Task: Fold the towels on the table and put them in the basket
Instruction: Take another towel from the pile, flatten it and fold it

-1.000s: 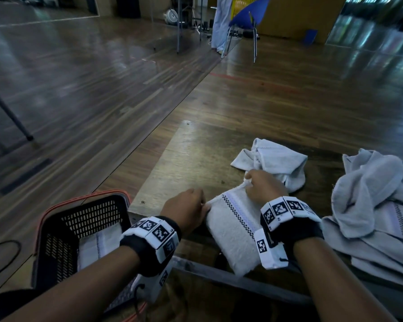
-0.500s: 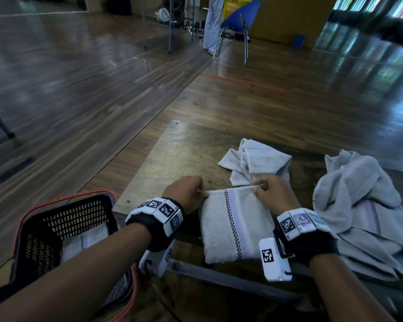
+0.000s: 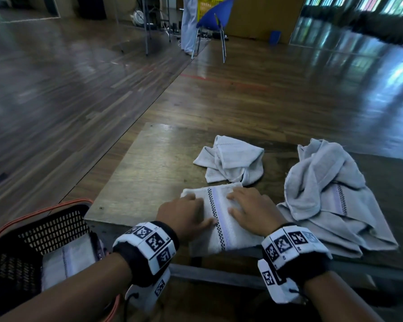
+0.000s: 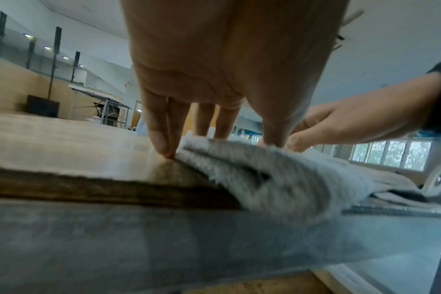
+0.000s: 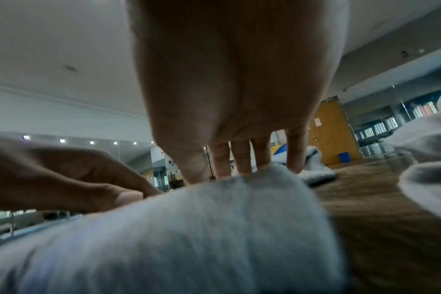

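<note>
A folded white towel (image 3: 220, 219) with a checked stripe lies at the table's near edge and hangs slightly over it. My left hand (image 3: 186, 213) rests flat on its left part, fingers straight. My right hand (image 3: 249, 210) presses flat on its right part. In the left wrist view the left fingertips (image 4: 164, 145) touch the folded towel (image 4: 277, 175) and the tabletop. In the right wrist view the right fingertips (image 5: 242, 165) press the towel (image 5: 189, 228). A black basket (image 3: 33, 240) with an orange rim stands low at the left, with a folded towel (image 3: 68, 261) inside.
A crumpled small towel (image 3: 230, 159) lies just beyond the folded one. A larger rumpled towel (image 3: 330, 194) covers the table's right side. The wooden table (image 3: 144, 173) is bare at the left. A blue chair (image 3: 214, 17) and a person's legs stand far across the floor.
Both hands let go of the towel's far edge and laid it down. They now lie flat on the folded towel instead of pinching it.
</note>
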### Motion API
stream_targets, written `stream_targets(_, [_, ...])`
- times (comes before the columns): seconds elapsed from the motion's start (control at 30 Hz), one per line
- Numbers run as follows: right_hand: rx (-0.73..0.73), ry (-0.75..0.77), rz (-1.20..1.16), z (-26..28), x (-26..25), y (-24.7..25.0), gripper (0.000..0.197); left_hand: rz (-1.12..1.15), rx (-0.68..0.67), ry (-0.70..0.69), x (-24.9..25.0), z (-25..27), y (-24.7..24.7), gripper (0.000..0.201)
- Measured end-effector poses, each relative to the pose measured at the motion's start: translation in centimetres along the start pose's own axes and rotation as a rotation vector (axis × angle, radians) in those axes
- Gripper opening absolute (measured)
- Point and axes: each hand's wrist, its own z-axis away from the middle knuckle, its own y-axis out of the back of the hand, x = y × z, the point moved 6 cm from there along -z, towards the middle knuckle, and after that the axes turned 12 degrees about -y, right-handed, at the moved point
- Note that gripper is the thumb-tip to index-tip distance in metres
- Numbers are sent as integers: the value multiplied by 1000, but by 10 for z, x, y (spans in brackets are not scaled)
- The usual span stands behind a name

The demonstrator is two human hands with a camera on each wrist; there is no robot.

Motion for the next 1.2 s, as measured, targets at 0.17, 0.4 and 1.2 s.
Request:
stream_targets(0.17, [-27, -42, -84, -8, 6, -23, 58, -93, -45, -2, -20, -19, -10, 65])
stream_targets(0.4, [67, -81, -146, -19, -2, -41, 62, -64, -120, 62, -49, -30, -19, 63])
stream_targets(1.2, [-154, -422, -824, -22, 36, -17, 25, 700, 147, 332, -38, -24, 9, 29])
